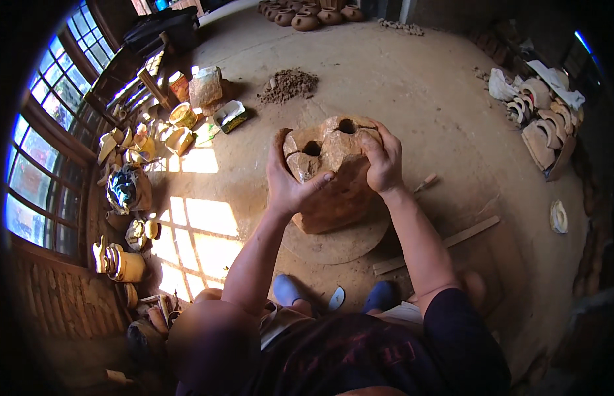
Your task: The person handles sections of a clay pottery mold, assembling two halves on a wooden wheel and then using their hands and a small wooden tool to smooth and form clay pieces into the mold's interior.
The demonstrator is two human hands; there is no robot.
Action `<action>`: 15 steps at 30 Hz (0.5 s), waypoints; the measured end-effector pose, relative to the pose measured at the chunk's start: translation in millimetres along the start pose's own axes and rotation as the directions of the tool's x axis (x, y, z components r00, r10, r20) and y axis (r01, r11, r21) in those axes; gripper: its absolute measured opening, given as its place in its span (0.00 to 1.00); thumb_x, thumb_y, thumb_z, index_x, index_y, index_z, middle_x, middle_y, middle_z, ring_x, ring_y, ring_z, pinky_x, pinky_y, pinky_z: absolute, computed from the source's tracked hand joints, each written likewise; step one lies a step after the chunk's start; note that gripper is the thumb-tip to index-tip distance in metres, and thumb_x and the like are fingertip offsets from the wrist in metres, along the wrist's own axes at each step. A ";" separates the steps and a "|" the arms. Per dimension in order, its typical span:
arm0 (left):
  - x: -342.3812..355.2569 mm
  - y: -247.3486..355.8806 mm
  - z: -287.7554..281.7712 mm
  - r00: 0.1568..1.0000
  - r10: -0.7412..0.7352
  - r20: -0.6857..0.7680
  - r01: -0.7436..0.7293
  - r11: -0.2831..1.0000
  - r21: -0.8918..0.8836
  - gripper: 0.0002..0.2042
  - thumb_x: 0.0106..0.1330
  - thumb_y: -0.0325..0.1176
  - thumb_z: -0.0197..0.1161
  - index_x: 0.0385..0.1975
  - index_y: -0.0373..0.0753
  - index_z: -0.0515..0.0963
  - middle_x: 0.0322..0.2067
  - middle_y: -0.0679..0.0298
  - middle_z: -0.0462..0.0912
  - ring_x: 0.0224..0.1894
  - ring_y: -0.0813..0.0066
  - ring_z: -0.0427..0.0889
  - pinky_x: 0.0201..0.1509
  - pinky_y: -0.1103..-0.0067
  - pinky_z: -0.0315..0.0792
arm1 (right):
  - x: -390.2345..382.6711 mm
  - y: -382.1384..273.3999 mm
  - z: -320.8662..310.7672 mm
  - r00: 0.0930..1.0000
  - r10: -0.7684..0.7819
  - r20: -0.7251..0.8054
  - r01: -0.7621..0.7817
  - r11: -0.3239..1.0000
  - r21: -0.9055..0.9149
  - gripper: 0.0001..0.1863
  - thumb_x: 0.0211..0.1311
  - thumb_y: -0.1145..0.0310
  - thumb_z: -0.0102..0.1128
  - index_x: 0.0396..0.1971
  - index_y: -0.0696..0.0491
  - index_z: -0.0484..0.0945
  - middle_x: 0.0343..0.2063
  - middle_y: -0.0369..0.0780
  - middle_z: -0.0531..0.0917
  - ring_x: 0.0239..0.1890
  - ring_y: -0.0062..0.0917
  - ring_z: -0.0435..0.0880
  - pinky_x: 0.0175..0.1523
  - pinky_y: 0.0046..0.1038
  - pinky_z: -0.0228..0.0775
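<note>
A potter's left hand (290, 189) and right hand (385, 166) clasp opposite sides of a brown clay block (338, 191), thumbs laid over its cracked, glossy upper face, where two round holes show. The block is over a round board (333, 253) on the floor, in front of the seated person's blue-shod feet; from where I stand, I cannot tell whether its base bears fully on the board. Just beyond the right forearm lies a wooden-handled tool (426, 182), with a flat wooden slat (445, 241) nearer the person. Farther out are a heap of crumbled clay (289, 86), sunlit patches below paned windows (46, 162), stacked curved pottery pieces (548, 129) at right and rounded pots (306, 22) at the back.
</note>
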State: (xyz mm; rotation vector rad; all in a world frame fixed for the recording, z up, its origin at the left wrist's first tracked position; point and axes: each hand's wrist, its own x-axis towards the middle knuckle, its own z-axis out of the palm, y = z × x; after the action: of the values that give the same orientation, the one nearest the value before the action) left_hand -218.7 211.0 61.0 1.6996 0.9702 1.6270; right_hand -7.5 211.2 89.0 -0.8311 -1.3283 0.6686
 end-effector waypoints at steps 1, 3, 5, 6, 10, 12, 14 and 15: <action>-0.2 -0.1 -0.7 1.000 0.001 -0.004 -0.001 1.000 0.015 0.60 0.39 0.57 0.86 0.66 0.22 0.62 0.60 0.44 0.73 0.64 0.54 0.74 0.69 0.64 0.68 | -0.1 -0.3 0.3 1.000 0.007 0.000 -0.007 1.000 0.016 0.23 0.71 0.58 0.59 0.52 0.65 0.79 0.35 0.41 0.88 0.39 0.21 0.84 0.48 0.27 0.77; -0.7 0.7 -1.7 1.000 -0.001 -0.006 0.001 1.000 0.030 0.60 0.38 0.57 0.86 0.66 0.22 0.62 0.60 0.44 0.73 0.64 0.54 0.74 0.69 0.64 0.68 | -0.6 -0.7 -0.3 1.000 0.016 -0.001 -0.016 0.999 0.030 0.24 0.71 0.58 0.59 0.52 0.65 0.79 0.34 0.40 0.87 0.38 0.20 0.83 0.47 0.26 0.77; -0.9 1.3 -1.2 1.000 0.002 -0.002 -0.002 0.999 0.036 0.60 0.38 0.57 0.87 0.66 0.22 0.62 0.60 0.43 0.73 0.64 0.54 0.74 0.69 0.64 0.68 | -1.3 0.1 -2.8 0.998 0.059 0.026 -0.060 0.998 0.015 0.23 0.71 0.59 0.58 0.53 0.65 0.79 0.36 0.39 0.87 0.39 0.20 0.83 0.47 0.26 0.77; -1.1 0.6 0.5 1.000 -0.003 0.003 0.003 0.999 0.034 0.60 0.38 0.57 0.87 0.66 0.22 0.62 0.60 0.43 0.73 0.64 0.54 0.74 0.69 0.64 0.68 | -2.2 1.7 -3.3 0.998 0.065 0.021 -0.065 0.998 0.013 0.23 0.71 0.59 0.58 0.53 0.65 0.79 0.36 0.39 0.87 0.39 0.20 0.83 0.47 0.26 0.77; -0.7 -3.7 9.3 1.000 -0.004 -0.012 0.003 0.999 -0.052 0.56 0.46 0.57 0.82 0.68 0.24 0.61 0.59 0.44 0.74 0.64 0.56 0.75 0.69 0.65 0.69 | -1.1 16.4 -9.7 0.994 0.107 0.025 -0.110 0.980 0.165 0.27 0.76 0.53 0.54 0.57 0.64 0.77 0.45 0.39 0.86 0.47 0.21 0.82 0.55 0.25 0.74; -11.3 -12.5 5.5 1.000 -0.005 0.012 0.007 0.996 -0.094 0.53 0.53 0.59 0.78 0.70 0.25 0.60 0.59 0.44 0.74 0.64 0.57 0.74 0.69 0.65 0.69 | -11.2 25.4 -18.2 0.994 0.110 0.023 -0.112 0.978 0.177 0.30 0.79 0.48 0.51 0.59 0.63 0.77 0.50 0.39 0.85 0.52 0.22 0.81 0.59 0.26 0.72; -41.8 -55.7 -16.1 0.989 -0.133 0.058 0.135 0.990 -0.035 0.49 0.64 0.65 0.61 0.72 0.26 0.59 0.60 0.46 0.75 0.65 0.58 0.74 0.69 0.67 0.67 | -26.5 39.6 -27.0 0.988 0.130 0.082 -0.148 0.950 0.275 0.37 0.81 0.40 0.39 0.62 0.62 0.75 0.56 0.41 0.83 0.59 0.25 0.79 0.66 0.30 0.68; -61.5 -86.7 -27.3 0.971 -0.220 0.099 0.220 0.975 0.008 0.49 0.68 0.68 0.53 0.73 0.26 0.58 0.61 0.47 0.75 0.65 0.59 0.75 0.70 0.68 0.67 | -40.2 60.8 -25.3 0.981 0.187 0.056 -0.195 0.942 0.271 0.41 0.81 0.36 0.31 0.62 0.61 0.76 0.59 0.41 0.82 0.62 0.28 0.78 0.68 0.34 0.66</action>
State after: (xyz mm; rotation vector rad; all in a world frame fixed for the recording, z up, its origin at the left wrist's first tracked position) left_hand -254.2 207.1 -42.7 1.5923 1.0656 1.3872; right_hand 14.6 208.6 15.1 -0.7294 -1.1553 0.9989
